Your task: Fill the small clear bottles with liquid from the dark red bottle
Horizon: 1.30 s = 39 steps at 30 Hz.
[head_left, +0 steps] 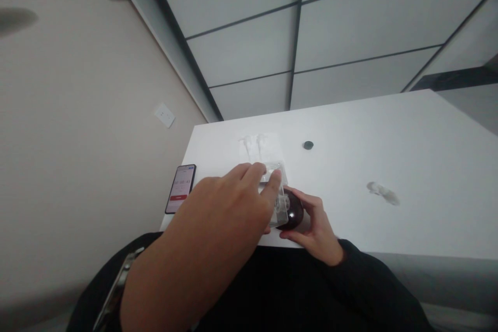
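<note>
My left hand (229,199) reaches over the near edge of a white table (389,155), its fingertips resting on a clear plastic package (278,187). Whether the fingers grip the package or only press on it is unclear. My right hand (315,225) cups a dark, rounded object (293,208) that sits right beside the package at the table's front edge. Behind the package lies a flat clear wrapper with two white pieces (254,144) in it.
A phone (180,188) with a lit screen lies at the table's left edge. A small dark round disc (308,144) rests farther back, and a grey smudge (383,193) marks the right side. A beige wall with a socket (164,114) runs along the left.
</note>
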Tool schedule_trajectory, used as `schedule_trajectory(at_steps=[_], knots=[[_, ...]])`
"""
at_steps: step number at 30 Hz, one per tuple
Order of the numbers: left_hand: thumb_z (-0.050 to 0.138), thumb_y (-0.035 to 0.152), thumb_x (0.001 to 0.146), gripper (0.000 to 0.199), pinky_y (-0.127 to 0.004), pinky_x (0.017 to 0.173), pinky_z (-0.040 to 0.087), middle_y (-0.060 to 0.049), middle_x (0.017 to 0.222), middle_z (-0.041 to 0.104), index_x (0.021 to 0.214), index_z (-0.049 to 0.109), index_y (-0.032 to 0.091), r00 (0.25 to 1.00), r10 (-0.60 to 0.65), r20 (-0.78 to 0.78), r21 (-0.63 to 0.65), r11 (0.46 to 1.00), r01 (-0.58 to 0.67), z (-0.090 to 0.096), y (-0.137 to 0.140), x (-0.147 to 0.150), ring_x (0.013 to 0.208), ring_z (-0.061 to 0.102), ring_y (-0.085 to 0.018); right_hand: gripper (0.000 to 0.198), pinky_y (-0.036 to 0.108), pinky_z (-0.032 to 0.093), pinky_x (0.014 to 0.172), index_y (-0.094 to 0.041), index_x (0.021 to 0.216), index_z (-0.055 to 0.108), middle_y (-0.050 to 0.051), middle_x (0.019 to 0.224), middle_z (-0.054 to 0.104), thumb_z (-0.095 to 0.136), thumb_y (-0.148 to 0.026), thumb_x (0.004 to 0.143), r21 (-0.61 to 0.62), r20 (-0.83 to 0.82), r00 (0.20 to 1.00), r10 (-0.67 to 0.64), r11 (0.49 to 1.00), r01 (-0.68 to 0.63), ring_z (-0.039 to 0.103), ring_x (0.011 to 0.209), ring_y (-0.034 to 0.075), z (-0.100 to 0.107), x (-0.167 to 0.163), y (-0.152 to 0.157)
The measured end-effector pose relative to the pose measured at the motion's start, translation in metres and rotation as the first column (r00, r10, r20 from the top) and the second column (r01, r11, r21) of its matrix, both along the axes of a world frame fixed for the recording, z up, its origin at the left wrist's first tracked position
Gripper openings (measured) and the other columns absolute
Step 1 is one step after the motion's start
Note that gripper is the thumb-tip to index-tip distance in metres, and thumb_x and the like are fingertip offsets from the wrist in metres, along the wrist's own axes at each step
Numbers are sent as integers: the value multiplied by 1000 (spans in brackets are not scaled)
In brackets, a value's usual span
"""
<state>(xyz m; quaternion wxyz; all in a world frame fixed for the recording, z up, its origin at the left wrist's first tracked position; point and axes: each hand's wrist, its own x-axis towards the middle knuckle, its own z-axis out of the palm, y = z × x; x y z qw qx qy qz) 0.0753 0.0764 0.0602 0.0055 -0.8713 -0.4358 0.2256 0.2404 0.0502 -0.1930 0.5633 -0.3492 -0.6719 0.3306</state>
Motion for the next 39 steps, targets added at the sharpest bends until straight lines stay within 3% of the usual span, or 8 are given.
schedule_trajectory(at_steps=[4, 26, 39], knots=[[63, 15, 104, 48, -41, 89, 66, -16, 144, 69, 151, 57, 20, 1000, -7, -14, -6, 1000, 7, 2, 1, 2, 118, 74, -29, 88, 59, 58, 112, -31, 156, 46, 15, 144, 70, 93, -43, 82, -23, 19, 1000, -18, 1000, 18, 69, 134, 37, -4, 1, -1], [66, 11, 101, 49, -34, 80, 65, -15, 142, 70, 149, 58, 20, 999, -30, -27, -5, 1000, 29, 3, 2, 6, 118, 75, -28, 91, 60, 57, 114, -31, 156, 44, 15, 146, 69, 95, -40, 81, -24, 3, 1000, 14, 1000, -14, 68, 136, 38, -1, 1, 1], [65, 12, 101, 53, -41, 83, 67, -16, 144, 69, 153, 55, 19, 999, -32, -40, -8, 999, 32, 3, 2, 6, 117, 75, -30, 88, 58, 59, 113, -32, 154, 48, 13, 144, 71, 96, -38, 80, -62, -1, 1000, 17, 998, -17, 70, 133, 38, 3, 1, 1]])
